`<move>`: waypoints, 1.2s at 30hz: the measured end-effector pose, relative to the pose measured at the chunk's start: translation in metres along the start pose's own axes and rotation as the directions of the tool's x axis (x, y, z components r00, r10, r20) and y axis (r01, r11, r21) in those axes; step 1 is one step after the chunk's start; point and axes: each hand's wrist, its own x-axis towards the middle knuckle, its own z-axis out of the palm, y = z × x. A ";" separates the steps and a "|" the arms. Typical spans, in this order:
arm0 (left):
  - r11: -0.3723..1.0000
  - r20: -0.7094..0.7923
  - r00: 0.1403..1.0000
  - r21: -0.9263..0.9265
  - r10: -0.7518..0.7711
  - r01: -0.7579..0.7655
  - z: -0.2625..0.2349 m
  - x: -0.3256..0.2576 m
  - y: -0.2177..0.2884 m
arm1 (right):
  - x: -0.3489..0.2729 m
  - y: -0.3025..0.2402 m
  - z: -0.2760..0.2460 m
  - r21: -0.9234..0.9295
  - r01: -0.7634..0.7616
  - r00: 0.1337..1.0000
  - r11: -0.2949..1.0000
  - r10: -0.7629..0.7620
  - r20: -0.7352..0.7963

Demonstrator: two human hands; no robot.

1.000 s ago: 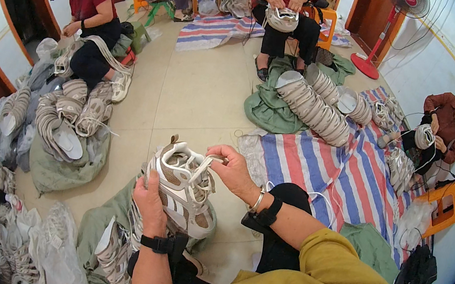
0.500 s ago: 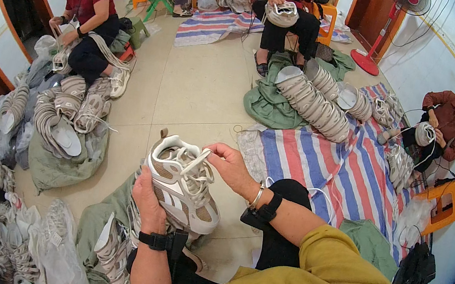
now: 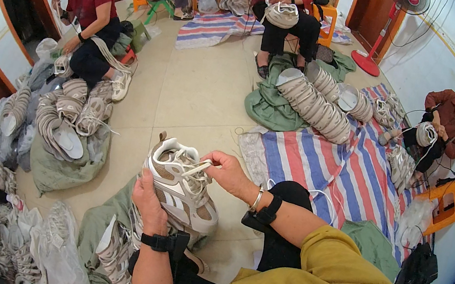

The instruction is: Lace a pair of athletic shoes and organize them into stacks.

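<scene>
A beige and white sneaker [image 3: 180, 191] is held up over my lap, its toe pointing toward me and to the right. My left hand [image 3: 150, 198] is closed round its side near the heel, thumb up along the upper. With finger and thumb pinched, my right hand [image 3: 226, 172] grips a cream shoelace [image 3: 198, 168] at the shoe's opening. The lace runs through the eyelets over the tongue. Below my left forearm, a stack of similar shoe uppers [image 3: 114, 258] leans on green cloth.
Striped sheeting [image 3: 307, 167] covers the floor at right, with long rows of nested uppers [image 3: 314, 108] on it. More uppers lie on a green sack [image 3: 67, 166] at left. Several co-workers sit around the room; a red fan [image 3: 367, 60] stands at the far right.
My right hand has shifted slightly down and right with the lace drawn in its pinch. The sneaker has tilted a little; my left hand keeps its hold.
</scene>
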 end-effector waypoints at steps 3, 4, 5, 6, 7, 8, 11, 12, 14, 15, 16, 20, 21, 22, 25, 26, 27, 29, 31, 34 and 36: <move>1.000 -0.006 1.000 -0.020 -0.018 0.017 -0.001 0.002 -0.002 | 0.001 0.002 0.000 -0.023 0.013 1.000 1.000 -0.013 0.029; 1.000 -0.007 1.000 -0.020 -0.017 0.017 -0.001 0.002 -0.002 | 0.002 0.001 0.000 0.000 -0.019 0.999 1.000 0.019 0.033; 0.999 0.004 1.000 -0.034 -0.023 0.023 -0.001 0.002 -0.001 | 0.002 0.000 0.000 0.024 -0.052 0.998 0.998 0.051 0.039; 0.998 0.014 0.999 -0.049 -0.029 0.030 -0.002 0.002 -0.001 | 0.002 -0.002 0.001 0.024 -0.052 0.998 0.998 0.051 0.040; 0.998 0.013 0.999 -0.048 -0.030 0.030 -0.001 0.002 0.000 | 0.002 -0.006 0.001 0.068 -0.088 0.996 0.994 0.087 0.007; 0.998 0.016 0.999 -0.048 -0.041 0.042 0.000 0.001 0.002 | 0.002 -0.008 0.001 0.113 -0.121 0.992 0.986 0.125 -0.023; 0.998 0.029 0.998 -0.032 -0.054 0.055 0.002 -0.001 0.005 | 0.002 -0.009 -0.001 0.060 -0.098 0.995 0.993 0.099 -0.020; 0.998 0.039 0.998 -0.017 -0.053 0.053 0.002 -0.001 0.005 | 0.002 -0.008 -0.001 0.060 -0.097 0.995 0.993 0.099 -0.020; 0.998 0.039 0.998 -0.025 -0.053 0.054 0.000 0.001 0.003 | 0.001 -0.002 -0.001 -0.002 -0.042 0.999 0.999 0.042 0.010; 0.998 0.040 0.998 -0.031 -0.054 0.055 0.000 0.001 0.002 | 0.002 -0.001 0.000 -0.002 -0.042 0.999 0.999 0.042 0.010; 0.998 0.040 0.998 -0.031 -0.053 0.055 0.000 0.001 0.002 | 0.002 0.000 0.000 0.011 -0.033 0.999 0.999 0.033 0.007; 0.995 0.023 0.999 -0.081 -0.048 0.050 0.006 -0.004 0.006 | 0.001 -0.004 0.000 0.017 -0.048 0.999 0.999 0.048 0.006; 0.997 0.008 0.999 -0.059 -0.041 0.042 0.006 -0.005 0.007 | 0.000 -0.006 0.000 0.018 -0.047 0.999 0.999 0.047 0.006; 0.997 0.008 0.999 -0.059 -0.041 0.041 0.005 -0.004 0.006 | 0.000 -0.007 0.000 -0.005 -0.044 0.999 0.999 0.044 0.004; 0.998 -0.008 0.999 -0.053 -0.044 0.043 0.004 -0.004 0.005 | 0.000 -0.004 -0.001 -0.037 -0.040 0.999 0.999 0.040 0.003; 0.996 -0.015 0.999 -0.080 -0.038 0.037 0.006 -0.005 0.007 | 0.000 -0.002 -0.001 -0.046 -0.038 0.999 0.998 0.038 0.004; 0.994 -0.024 0.999 -0.107 -0.033 0.030 0.007 -0.005 0.009 | 0.000 -0.001 -0.001 -0.046 -0.038 0.999 0.998 0.038 0.005; 0.995 -0.028 0.999 -0.095 -0.030 0.028 0.005 -0.003 0.006 | 0.001 0.000 -0.001 -0.049 -0.008 1.000 0.999 0.008 -0.003; 0.996 -0.034 0.999 -0.083 -0.029 0.026 0.004 -0.003 0.006 | 0.001 -0.001 0.000 -0.052 0.000 1.000 0.999 0.000 -0.009; 0.994 -0.015 1.000 -0.111 -0.019 0.017 0.007 -0.005 0.009 | 0.001 -0.003 0.001 -0.076 0.008 1.000 0.997 -0.009 -0.015; 0.993 -0.025 0.999 -0.111 -0.036 0.034 0.005 -0.004 0.007 | 0.001 -0.003 0.001 -0.097 0.008 1.000 0.995 -0.010 -0.016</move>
